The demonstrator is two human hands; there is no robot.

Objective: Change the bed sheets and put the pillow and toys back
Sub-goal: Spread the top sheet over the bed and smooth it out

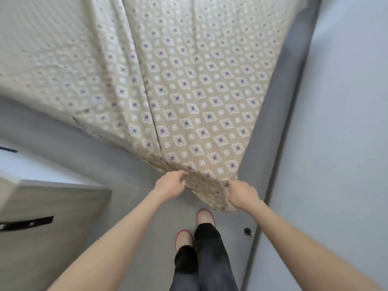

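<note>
Between left hand [170,184] and right hand [241,191], sheet [195,114] edge pinched.

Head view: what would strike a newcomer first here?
The beige diamond-patterned sheet fills the upper middle, drawn into folds toward the viewer. At lower centre the left hand and right hand each pinch its near edge. Below them, pink-rimmed slippers stand on the grey floor.

No writing, label, brand or number can be read anywhere in view. The bed sheet [195,106] carries only a printed pattern of diamonds and ringed circles, no letters.
</note>
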